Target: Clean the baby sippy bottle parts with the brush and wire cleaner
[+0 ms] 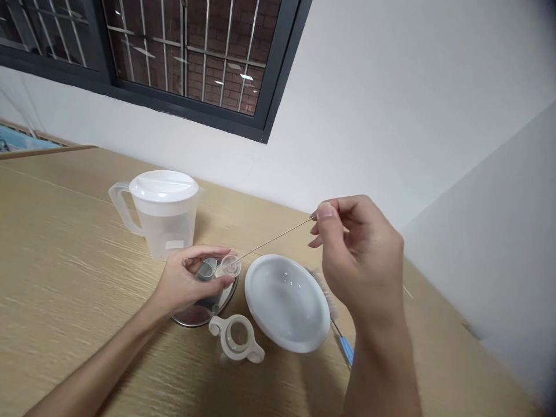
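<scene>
My left hand [191, 278] grips a small clear round cup-like part [230, 266] between thumb and fingers, its round opening turned up toward me. My right hand [356, 249] is closed in a pinch on the end of a thin wire rod [278, 237]. The rod slants down to the left, and its far tip reaches the opening of the clear part; how deep it goes I cannot tell. Under my left hand lies a round metal tray [191, 317] with another clear cup-like piece [207, 269] on it. A clear bottle with a two-handled ring [238, 336] stands nearest me.
A white bowl [286, 304] stands between my hands. Behind my left hand is a lidded plastic pitcher [167, 214]. A bottle brush with a blue handle [346, 350] lies right of the bowl, partly hidden by my right arm. The wooden table [65, 243] meets a white wall.
</scene>
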`<state>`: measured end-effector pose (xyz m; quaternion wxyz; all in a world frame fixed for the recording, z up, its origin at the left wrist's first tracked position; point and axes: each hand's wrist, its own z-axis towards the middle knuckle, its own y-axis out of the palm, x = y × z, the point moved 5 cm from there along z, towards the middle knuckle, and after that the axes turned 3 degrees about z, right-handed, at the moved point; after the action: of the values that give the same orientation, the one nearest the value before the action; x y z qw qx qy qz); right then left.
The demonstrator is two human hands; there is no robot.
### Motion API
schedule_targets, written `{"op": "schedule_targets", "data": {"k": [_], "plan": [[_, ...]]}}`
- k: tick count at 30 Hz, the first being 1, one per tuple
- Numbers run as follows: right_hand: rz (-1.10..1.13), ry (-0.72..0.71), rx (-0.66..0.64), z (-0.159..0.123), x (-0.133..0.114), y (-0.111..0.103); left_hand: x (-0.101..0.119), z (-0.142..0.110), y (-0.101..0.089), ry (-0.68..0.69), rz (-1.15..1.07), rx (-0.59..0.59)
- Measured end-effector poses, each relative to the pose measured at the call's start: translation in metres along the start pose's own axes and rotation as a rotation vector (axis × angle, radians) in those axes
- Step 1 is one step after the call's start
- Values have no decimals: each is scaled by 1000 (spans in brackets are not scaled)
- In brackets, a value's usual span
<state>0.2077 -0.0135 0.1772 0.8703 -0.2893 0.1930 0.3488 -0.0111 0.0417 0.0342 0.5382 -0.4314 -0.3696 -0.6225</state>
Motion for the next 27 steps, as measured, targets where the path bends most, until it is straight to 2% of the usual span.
{"op": "schedule_targets", "data": {"k": [6,10,14,19,27], "plan": [[-16,-10,-28,-1,0,3,0,0,0,-27,-21,15],[-28,-68,-59,-6,-9,9,3,2,2,-61,-12,30],[-32,-149,-162,-11,-20,26,1,3,5,-115,-32,29],[-5,-176,-279,-13,-19,53,-5,4,3,-93,-100,24],[54,-45,-429,-20,-2,86,-17,4,2,-152,-214,52]]}}
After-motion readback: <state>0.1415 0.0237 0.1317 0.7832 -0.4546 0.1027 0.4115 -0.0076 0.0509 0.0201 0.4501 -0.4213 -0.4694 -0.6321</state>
